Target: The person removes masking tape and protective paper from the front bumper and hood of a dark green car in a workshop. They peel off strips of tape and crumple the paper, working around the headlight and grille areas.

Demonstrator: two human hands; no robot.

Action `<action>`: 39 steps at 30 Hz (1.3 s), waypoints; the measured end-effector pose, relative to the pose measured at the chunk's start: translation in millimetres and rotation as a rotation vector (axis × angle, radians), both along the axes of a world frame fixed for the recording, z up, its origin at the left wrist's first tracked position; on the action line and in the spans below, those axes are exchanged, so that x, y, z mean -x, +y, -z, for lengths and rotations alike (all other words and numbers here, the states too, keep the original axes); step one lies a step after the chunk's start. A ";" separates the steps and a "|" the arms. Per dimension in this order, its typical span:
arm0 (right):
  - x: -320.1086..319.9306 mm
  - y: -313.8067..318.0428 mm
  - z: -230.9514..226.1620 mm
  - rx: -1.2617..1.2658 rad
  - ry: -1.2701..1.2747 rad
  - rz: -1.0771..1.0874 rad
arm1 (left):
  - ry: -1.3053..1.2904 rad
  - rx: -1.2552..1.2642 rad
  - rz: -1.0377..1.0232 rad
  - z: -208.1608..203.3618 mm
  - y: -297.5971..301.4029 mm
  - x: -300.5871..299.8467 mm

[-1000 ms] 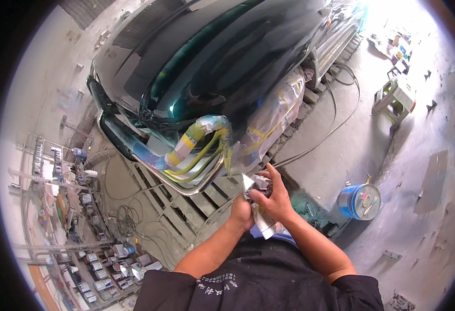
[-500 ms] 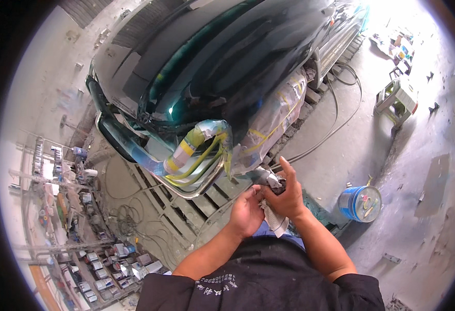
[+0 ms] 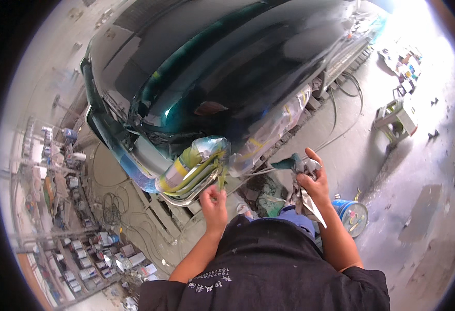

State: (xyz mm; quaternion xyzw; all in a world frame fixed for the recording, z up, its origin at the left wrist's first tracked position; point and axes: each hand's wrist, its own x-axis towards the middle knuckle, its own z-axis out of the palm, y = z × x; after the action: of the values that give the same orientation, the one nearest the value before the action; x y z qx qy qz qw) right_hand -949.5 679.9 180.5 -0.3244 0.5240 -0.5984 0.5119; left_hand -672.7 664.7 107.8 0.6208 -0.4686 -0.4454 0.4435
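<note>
My right hand [image 3: 314, 182] is closed round a crumpled bundle of masking paper [image 3: 304, 199], grey-white with a dark green piece sticking out to the left. Its index finger points up. My left hand [image 3: 215, 206] is curled at the lower end of a yellow-green strip of masking tape [image 3: 221, 179]; the fingers are slightly blurred, and I cannot make out what is in them. That strip hangs from the taped front corner [image 3: 191, 166] of a dark, glossy car [image 3: 196, 93]. Clear masking film with yellow tape [image 3: 274, 132] covers the side behind that corner.
A blue bucket [image 3: 352, 217] stands right of my right forearm, and a pale stool [image 3: 395, 122] farther off. Hoses [image 3: 336, 116] run along the car's right side. Shelves with several cans [image 3: 90, 259] line the lower left. A slatted floor grate [image 3: 168, 220] lies near the bumper.
My hands have parted: the left has moved left to the taped corner, and the right has moved right with the crumpled masking paper, which now hangs more spread out.
</note>
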 end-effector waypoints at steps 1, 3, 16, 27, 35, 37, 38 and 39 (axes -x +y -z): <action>10.1 -4.8 5.0 -0.010 -0.012 -0.042 | -0.242 0.124 -0.034 7.2 -8.1 1.6; 22.3 -16.6 12.3 -0.042 -0.035 -0.100 | -0.360 0.166 -0.097 20.5 -19.4 10.6; 149.5 -100.0 46.0 -0.172 -0.063 -0.574 | -0.067 -0.105 -0.672 17.6 -69.0 122.9; 162.2 -124.9 49.0 -0.034 -0.212 -0.687 | -0.537 0.176 0.004 -145.7 -57.9 180.5; 156.3 -122.5 47.2 -0.073 -0.172 -0.847 | -0.702 -0.053 -0.409 -8.0 -4.5 121.6; 160.6 -124.4 48.9 -0.080 -0.155 -0.829 | -0.627 -0.396 -0.455 -19.2 -9.5 115.7; 161.4 -124.8 44.4 -0.093 -0.155 -0.829 | -0.643 -0.283 -0.470 -21.8 -7.7 112.6; 162.2 -124.9 41.5 -0.107 -0.156 -0.827 | -0.660 -0.171 -0.484 -24.1 -5.9 109.9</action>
State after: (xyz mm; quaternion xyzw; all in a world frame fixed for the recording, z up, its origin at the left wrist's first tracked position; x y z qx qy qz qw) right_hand -1111.6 554.9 139.0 -0.4343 0.3396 -0.3374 0.7630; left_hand -782.6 658.8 132.0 0.8570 -0.3875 -0.1427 0.3083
